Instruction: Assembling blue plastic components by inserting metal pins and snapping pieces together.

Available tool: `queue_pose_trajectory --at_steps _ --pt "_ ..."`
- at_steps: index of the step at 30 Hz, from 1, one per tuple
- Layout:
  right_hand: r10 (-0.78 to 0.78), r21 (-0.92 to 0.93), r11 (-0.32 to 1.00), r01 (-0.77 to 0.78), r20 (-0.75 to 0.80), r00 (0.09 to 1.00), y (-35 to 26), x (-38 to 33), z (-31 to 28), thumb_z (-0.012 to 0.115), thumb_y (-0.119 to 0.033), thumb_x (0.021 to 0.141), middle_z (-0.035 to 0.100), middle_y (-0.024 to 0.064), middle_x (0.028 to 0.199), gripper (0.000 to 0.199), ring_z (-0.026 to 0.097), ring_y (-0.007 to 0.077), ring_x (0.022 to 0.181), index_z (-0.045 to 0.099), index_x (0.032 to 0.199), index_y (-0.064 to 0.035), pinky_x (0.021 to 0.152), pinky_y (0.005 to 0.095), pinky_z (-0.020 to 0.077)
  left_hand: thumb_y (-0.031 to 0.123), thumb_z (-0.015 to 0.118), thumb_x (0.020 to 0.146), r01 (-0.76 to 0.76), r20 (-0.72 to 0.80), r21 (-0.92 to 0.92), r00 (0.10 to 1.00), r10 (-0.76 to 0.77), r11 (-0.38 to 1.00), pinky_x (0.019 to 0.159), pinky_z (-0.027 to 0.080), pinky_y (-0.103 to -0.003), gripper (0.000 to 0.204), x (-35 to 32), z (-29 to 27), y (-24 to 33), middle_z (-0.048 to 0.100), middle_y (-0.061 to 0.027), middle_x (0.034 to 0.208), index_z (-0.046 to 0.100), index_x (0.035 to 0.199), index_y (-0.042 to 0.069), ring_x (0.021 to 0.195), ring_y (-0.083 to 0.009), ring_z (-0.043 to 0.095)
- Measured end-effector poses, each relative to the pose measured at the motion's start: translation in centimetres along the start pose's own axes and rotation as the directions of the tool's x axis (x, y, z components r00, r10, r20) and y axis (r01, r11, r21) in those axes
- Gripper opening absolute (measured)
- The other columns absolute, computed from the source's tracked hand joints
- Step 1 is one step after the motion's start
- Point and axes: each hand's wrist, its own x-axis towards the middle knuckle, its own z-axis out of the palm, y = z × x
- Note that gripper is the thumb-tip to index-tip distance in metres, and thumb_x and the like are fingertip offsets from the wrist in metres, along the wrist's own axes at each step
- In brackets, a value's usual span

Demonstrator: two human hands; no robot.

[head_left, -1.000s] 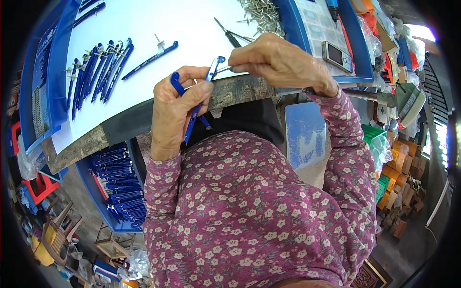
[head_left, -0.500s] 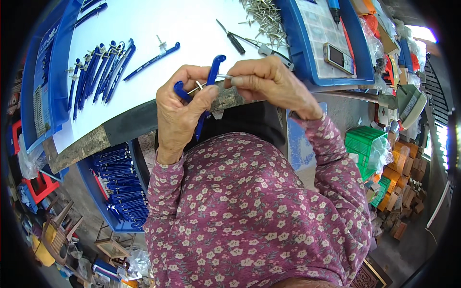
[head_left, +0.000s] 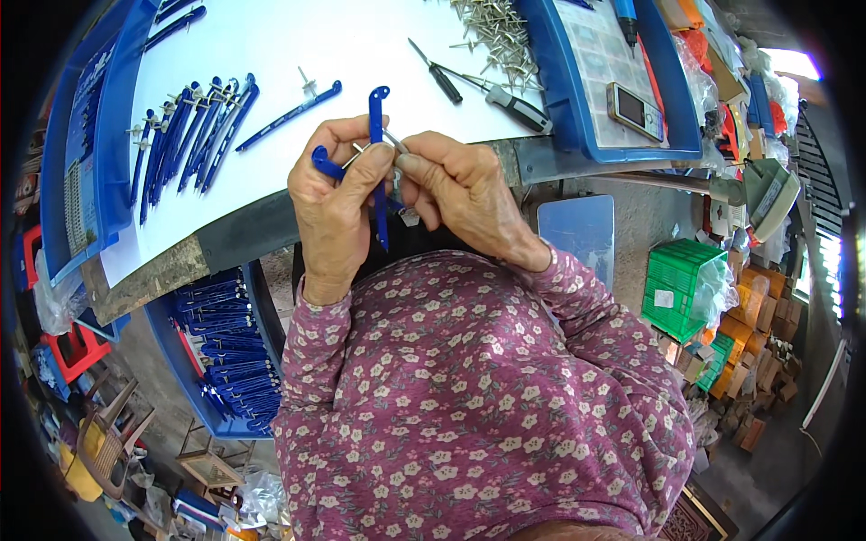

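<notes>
My left hand (head_left: 327,221) is closed round two slim blue hooked bars. One blue bar (head_left: 377,122) stands nearly upright, its rounded end up and its pointed end below the fingers. The curled end of the other bar (head_left: 325,164) sticks out to the left between thumb and fingers. A thin metal pin (head_left: 359,147) shows between the bars. Close against them, my right hand (head_left: 474,185) pinches a small metal piece (head_left: 394,142) between thumb and finger, its tip at the upright bar. The fingers partly hide it, so its kind is unclear.
Several blue bars with metal pins (head_left: 194,135) lie in a row on the white table (head_left: 298,36); one bar (head_left: 289,115) lies apart. A screwdriver (head_left: 442,83), black-handled tool (head_left: 519,110) and metal pin heap (head_left: 496,41) are farther back. Blue trays (head_left: 591,135) flank the table.
My right hand has moved left and closer in to the left hand, bringing the metal piece against the blue bar. The left hand has shifted slightly left, and the bar stands more upright.
</notes>
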Motion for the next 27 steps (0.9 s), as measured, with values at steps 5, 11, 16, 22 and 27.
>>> queue_pose_trajectory --at_steps 5,11,16,22,27 --pt "0.093 0.009 0.995 -0.096 0.179 0.98 -1.1 0.7 -1.9 0.046 -0.011 0.09 0.053 0.0016 0.06 0.018 0.044 0.0037 0.042 0.058 0.092 0.0023 0.037 0.0171 0.034 0.01 0.058 0.083 0.063 0.065 -0.111 0.996 -0.056 0.992 0.048 0.032 -0.015 0.021 0.1 -1.2 0.2 0.057 -0.0038 0.07 0.053 0.099 -0.004 0.054 -0.0036 0.044" --pt "-0.055 -0.337 0.941 0.041 -0.032 0.998 1.3 2.7 -2.5 0.049 -0.013 0.088 0.052 0.0016 0.058 0.018 0.048 0.0044 0.046 0.06 0.087 0.0011 0.042 0.0193 0.0375 0.013 0.056 0.084 0.167 0.141 -0.371 0.982 -0.122 0.914 0.047 0.03 -0.018 0.027 0.2 -1.8 0.1 0.052 -0.0061 0.066 0.051 0.103 -0.005 0.05 -0.0038 0.035" --pt "-0.38 -0.615 0.753 0.234 -0.116 0.918 3.4 4.7 -0.6 0.056 -0.005 0.077 0.056 0.0106 0.072 0.01 0.055 0.0259 0.061 0.06 0.085 -0.0032 0.055 0.0304 0.0429 0.015 0.056 0.085 0.177 0.196 -0.443 0.976 -0.098 0.879 0.047 0.029 -0.018 0.03 0.3 -2.4 0.0 0.051 -0.0072 0.067 0.049 0.105 -0.006 0.051 -0.0045 0.034" --pt "-0.567 -0.808 0.504 0.305 -0.044 0.823 5.6 6.7 0.4 0.059 -0.005 0.073 0.053 0.0069 0.075 0.008 0.053 0.0246 0.069 0.059 0.081 -0.0047 0.06 0.0348 0.0406 0.016 0.056 0.085 0.182 0.198 -0.467 0.975 -0.098 0.865 0.046 0.028 -0.019 0.028 0.4 -2.6 -0.3 0.051 -0.0076 0.067 0.05 0.102 -0.005 0.05 -0.0046 0.033" --pt "-0.595 -0.823 0.483 0.3 -0.057 0.802 5.8 7.1 0.7 0.06 -0.005 0.072 0.052 0.0085 0.078 0.014 0.052 0.0246 0.074 0.059 0.086 -0.0039 0.063 0.0347 0.0397 0.016 0.057 0.084 0.21 0.194 -0.464 0.972 -0.132 0.861 0.046 0.028 -0.018 0.026 0.5 -2.8 -0.5 0.053 -0.0087 0.07 0.052 0.099 -0.004 0.05 -0.0044 0.032"
